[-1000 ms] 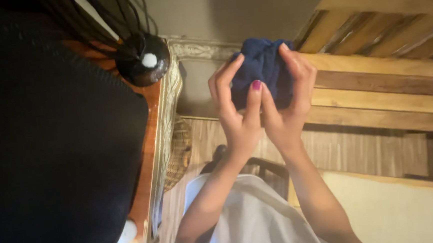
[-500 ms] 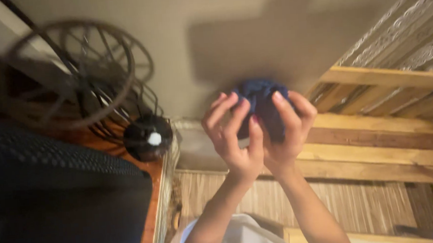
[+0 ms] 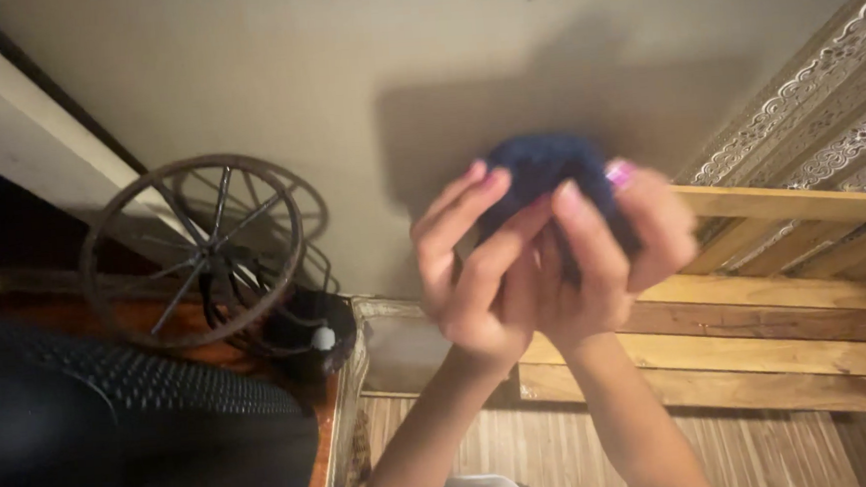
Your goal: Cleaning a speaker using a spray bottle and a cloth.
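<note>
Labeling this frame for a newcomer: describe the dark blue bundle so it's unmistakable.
Start at the plain beige wall; in front of it, two raised hands meet. Left hand and right hand cup the dark blue fabric bundle. It is the only blue, soft thing, unlike the wheel-like metal fan guard.

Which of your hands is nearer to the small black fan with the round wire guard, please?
Left. The left hand grips the dark blue cloth on the side toward the fan; the right hand grips its far side.

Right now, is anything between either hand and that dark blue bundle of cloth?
Nothing visible. The left hand and right hand are both wrapped directly around the dark blue cloth bundle, fingers pressed onto it, held up in front of the pale wall. The picture is blurred, so finer detail of the grip cannot be told.
</note>
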